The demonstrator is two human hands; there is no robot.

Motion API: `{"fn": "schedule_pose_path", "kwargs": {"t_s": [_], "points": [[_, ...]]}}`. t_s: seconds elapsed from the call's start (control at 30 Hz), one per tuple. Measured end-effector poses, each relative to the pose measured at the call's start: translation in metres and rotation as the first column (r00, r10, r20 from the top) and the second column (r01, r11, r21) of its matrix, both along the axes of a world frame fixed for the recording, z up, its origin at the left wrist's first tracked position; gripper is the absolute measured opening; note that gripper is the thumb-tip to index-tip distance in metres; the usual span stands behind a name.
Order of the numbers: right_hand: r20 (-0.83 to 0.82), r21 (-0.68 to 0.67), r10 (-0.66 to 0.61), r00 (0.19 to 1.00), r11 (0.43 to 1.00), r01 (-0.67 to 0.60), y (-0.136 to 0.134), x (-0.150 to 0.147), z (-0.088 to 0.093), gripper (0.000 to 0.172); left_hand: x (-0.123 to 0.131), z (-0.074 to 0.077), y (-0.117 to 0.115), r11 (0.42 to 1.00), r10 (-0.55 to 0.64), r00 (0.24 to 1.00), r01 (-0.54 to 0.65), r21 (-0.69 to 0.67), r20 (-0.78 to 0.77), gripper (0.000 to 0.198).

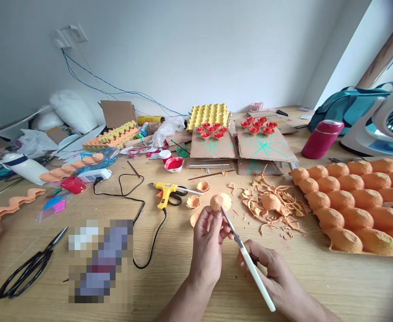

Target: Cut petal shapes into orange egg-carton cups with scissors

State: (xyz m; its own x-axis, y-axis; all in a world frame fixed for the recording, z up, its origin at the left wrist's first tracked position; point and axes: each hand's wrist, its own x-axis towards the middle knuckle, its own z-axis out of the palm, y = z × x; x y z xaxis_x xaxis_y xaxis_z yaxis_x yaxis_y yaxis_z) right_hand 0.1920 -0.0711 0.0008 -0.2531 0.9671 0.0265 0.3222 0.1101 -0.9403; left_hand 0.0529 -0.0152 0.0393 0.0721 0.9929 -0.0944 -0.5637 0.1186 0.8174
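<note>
My left hand (pixel 208 246) pinches a small orange cup cut from an egg tray (pixel 219 202), its rounded base facing up. My right hand (pixel 272 273) grips a pair of white-handled scissors (pixel 255 275), seen nearly edge-on. Their metal tips touch or overlap the cup near my left thumb; whether the blades are parted cannot be made out. Just beyond my left hand lie petal-edged orange cups (pixel 193 202) and a smaller one (pixel 202 186). Orange scraps (pixel 266 219) are heaped to the right, with an uncut-looking cup (pixel 271 202) among them.
A large orange egg tray (pixel 360 205) covers the right side. A yellow glue gun (pixel 165 193) with its black cord lies left of centre. Black scissors (pixel 32 266) rest at the left front. Cardboard sheets (pixel 213 150) with red flowers stand behind; a magenta bottle (pixel 322 139) is back right.
</note>
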Motion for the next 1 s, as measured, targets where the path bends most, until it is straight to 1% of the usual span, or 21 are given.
{"fn": "schedule_pose_path", "kwargs": {"t_s": [0.1, 0.23, 0.43, 0.53, 0.63, 0.73, 0.83, 0.93, 1.0], "points": [[0.001, -0.037, 0.049, 0.999, 0.998, -0.049, -0.001, 0.0, 0.001, 0.04, -0.005, -0.002, 0.004, 0.999, 0.044, 0.999, -0.044, 0.009, 0.02, 0.023], [-0.052, -0.083, 0.055, 0.997, 0.995, -0.059, -0.002, 0.001, 0.001, 0.041, -0.011, -0.004, 0.008, 0.995, 0.088, 0.996, -0.088, 0.036, 0.004, 0.019], [-0.184, -0.158, 0.006, 0.983, 0.987, -0.036, 0.0, 0.002, -0.001, 0.041, -0.014, -0.004, 0.011, 0.991, 0.083, 0.996, -0.081, 0.11, -0.017, 0.009], [-0.192, -0.169, 0.002, 0.981, 0.985, -0.035, 0.001, 0.003, -0.001, 0.041, -0.016, -0.002, 0.012, 0.987, 0.085, 0.996, -0.079, 0.138, -0.034, 0.008], [-0.182, -0.17, 0.034, 0.983, 0.983, -0.065, 0.001, 0.003, 0.002, 0.041, -0.017, -0.001, 0.012, 0.985, 0.083, 0.996, -0.078, 0.155, -0.031, 0.008], [-0.155, -0.146, 0.075, 0.985, 0.984, -0.098, 0.001, 0.004, 0.004, 0.039, -0.017, -0.001, 0.012, 0.989, 0.047, 0.999, -0.05, 0.137, 0.022, 0.007], [-0.119, -0.119, 0.1, 0.988, 0.986, -0.115, 0.001, 0.004, 0.005, 0.036, -0.017, -0.003, 0.011, 0.994, 0.0, 0.993, -0.013, 0.113, 0.119, 0.008], [-0.069, -0.088, 0.097, 0.993, 0.991, -0.103, 0.001, 0.005, 0.007, 0.032, -0.017, -0.003, 0.011, 0.996, -0.043, 0.976, 0.024, 0.091, 0.212, 0.011], [-0.038, -0.041, 0.084, 0.996, 0.996, -0.085, 0.001, 0.005, 0.007, 0.03, -0.017, -0.001, 0.012, 0.997, -0.068, 0.962, 0.057, 0.048, 0.265, 0.012]]}}
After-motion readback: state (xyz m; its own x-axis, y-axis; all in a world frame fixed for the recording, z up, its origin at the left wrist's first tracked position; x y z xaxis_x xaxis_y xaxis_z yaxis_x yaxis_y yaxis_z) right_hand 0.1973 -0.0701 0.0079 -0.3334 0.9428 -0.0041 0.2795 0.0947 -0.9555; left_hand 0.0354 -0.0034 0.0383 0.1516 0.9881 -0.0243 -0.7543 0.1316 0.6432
